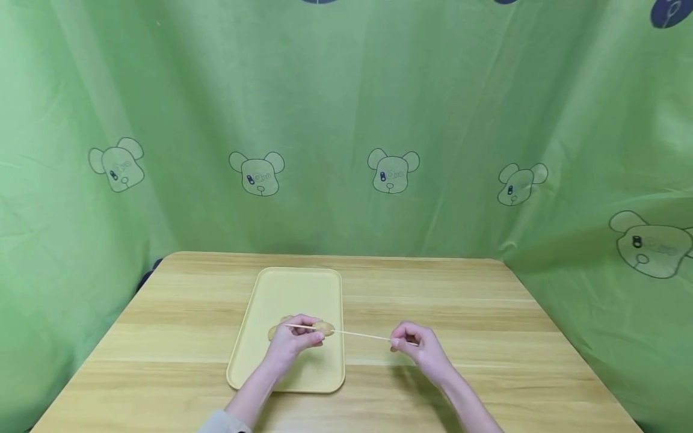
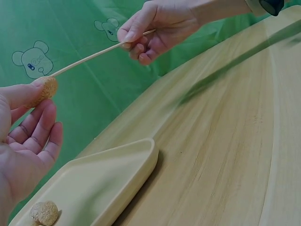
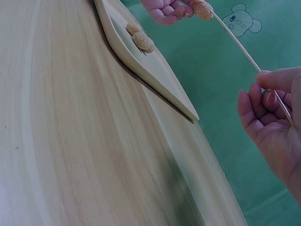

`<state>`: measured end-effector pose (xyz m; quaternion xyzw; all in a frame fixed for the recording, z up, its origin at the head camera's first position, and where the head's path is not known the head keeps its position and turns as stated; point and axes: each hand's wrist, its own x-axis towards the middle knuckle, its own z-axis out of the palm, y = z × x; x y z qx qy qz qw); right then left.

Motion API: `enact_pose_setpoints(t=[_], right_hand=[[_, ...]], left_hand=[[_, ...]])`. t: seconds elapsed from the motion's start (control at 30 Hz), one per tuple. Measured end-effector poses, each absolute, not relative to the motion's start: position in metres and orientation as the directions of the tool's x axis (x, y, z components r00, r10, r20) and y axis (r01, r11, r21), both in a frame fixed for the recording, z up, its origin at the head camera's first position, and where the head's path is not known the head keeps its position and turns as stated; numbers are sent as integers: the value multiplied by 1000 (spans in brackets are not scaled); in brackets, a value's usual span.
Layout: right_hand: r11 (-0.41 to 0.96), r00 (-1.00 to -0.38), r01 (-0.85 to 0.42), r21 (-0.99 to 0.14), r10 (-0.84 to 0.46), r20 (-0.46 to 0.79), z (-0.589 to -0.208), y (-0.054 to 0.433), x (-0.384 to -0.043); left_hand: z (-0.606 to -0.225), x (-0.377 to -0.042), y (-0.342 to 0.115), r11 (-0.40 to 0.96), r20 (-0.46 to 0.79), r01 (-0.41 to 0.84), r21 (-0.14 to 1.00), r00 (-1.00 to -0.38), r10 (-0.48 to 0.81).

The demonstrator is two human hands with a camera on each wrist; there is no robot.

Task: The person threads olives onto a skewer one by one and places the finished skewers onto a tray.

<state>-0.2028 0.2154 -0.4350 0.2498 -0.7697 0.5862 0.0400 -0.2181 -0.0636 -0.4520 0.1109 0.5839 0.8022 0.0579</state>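
Over the tray (image 1: 298,288), the left hand (image 1: 292,341), forearm slanting inward, pinches a tan ball (image 1: 325,328); a thin stick (image 1: 360,334), showing on both its sides, extends beyond the tray's right rim, where the right hand (image 1: 421,347) pinches it.

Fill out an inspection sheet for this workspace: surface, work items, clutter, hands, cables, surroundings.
Surface: wood-grain table, yellow tray on it.
Work items: tan ball with a thin stick showing on both sides; more tan balls on the tray, at least two.
Clutter: nothing seen.
Hands: left hand pinches the ball; right hand pinches the stick.
Cables: nothing seen.
Surroundings: green curtain printed with bear heads.
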Motion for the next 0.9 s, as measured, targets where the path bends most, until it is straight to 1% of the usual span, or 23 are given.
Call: enact_pose_setpoints(t=[0.17,0.73,0.9], right_hand=[[174,-863,-445,-878,-345,369,-434,214,-202],[171,-876,-424,-889,-326,355,-430,210,-201],[163,-871,-430,-888,-334,361,-431,208,-202]], left_hand=[[-451,-218,-60,-314,109,36,949,-969,220],[-452,-218,-52,-320,124,40,947,-961,247],[-453,-218,-50,-325,123,39,945,-963,240]])
